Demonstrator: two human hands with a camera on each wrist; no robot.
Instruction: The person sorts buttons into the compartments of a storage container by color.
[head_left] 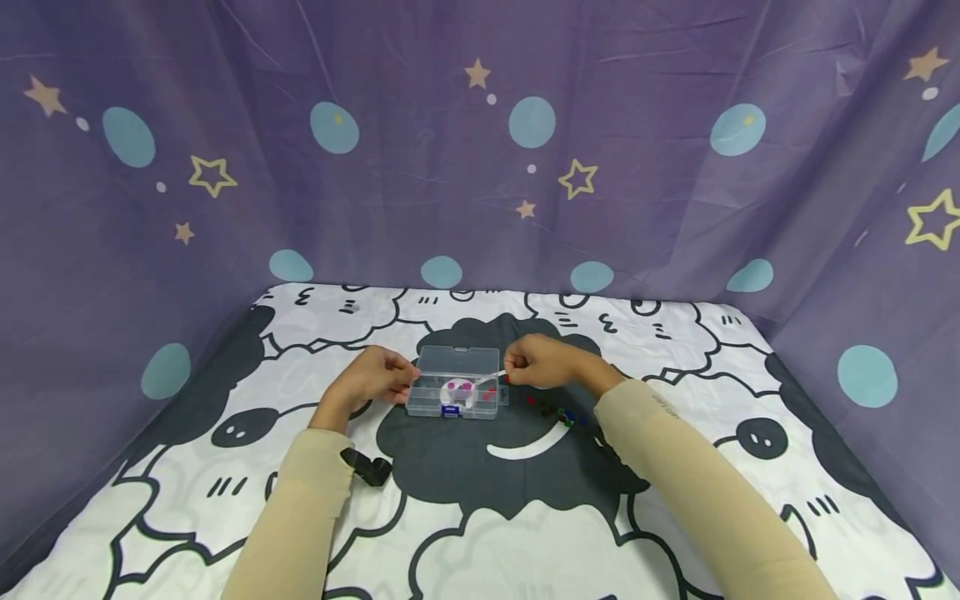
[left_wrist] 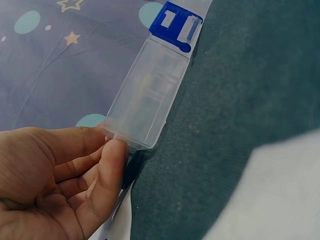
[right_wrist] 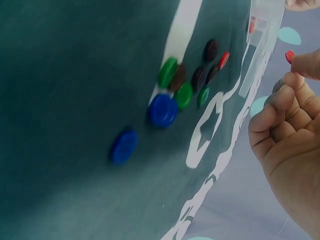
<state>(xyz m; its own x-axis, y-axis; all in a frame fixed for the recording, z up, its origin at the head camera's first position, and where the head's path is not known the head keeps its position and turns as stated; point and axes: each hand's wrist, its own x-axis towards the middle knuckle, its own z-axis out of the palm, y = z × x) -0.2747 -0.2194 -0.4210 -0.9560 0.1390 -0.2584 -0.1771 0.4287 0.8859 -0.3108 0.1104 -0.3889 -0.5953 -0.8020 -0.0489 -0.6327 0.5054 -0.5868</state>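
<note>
A clear plastic compartment box stands on the cloth with its lid raised at the back. Pink-purple pieces on white and some red ones show in its compartments. My left hand pinches the box's left end between thumb and finger; the left wrist view shows this grip, with a blue piece on the box's front. Just right of the box, my right hand pinches a small red button between thumb and fingertip. Loose buttons lie nearby: two blue, several green, several dark brown and one red.
A cartoon-patterned black and white cloth covers the table. Behind it and at both sides hangs a purple curtain with stars and blue dots. A black device sits at the left wrist.
</note>
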